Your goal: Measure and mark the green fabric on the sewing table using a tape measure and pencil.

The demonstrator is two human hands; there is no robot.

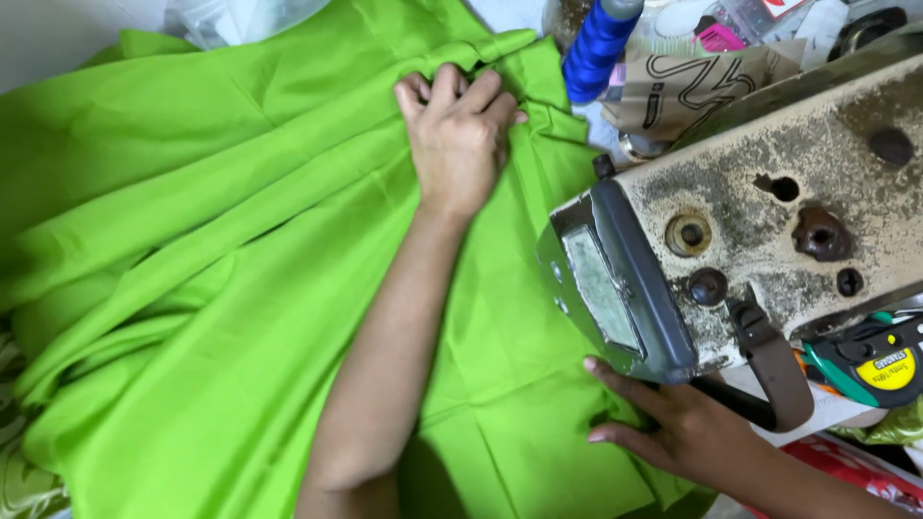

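bright green cloth (221,288) spread wide over the work surface, running from 9 o'clock across the centre and in under the head of an old, worn sewing machine (769,221) at 3 o'clock. folded and rumpled in long ridges toward 8 o'clock.

left hand (460,135) up at 12 o'clock, arm stretched out over the cloth, fingers curled in and pinched shut on a bunched fold of the green cloth. right hand (673,423) down at 5 o'clock, just under the machine's front end, fingers extended flat and spread, pressing the cloth down rather than gripping; nothing clamped there.

probably light, thin and very soft: creases easily, drapes, slides over itself. no stiffness, so likely to sag and shift wherever unsupported. not fragile, though liable to snag or drag near the needle area, hidden here under the machine head. best held at a gathered fold or along an edge, as at 12 o'clock, with a flat palm steadying the part close to the machine.

blue thread spool (596,43) at 1 o'clock beside brown paper (692,82); yellow tape measure (889,370) at 4 o'clock.
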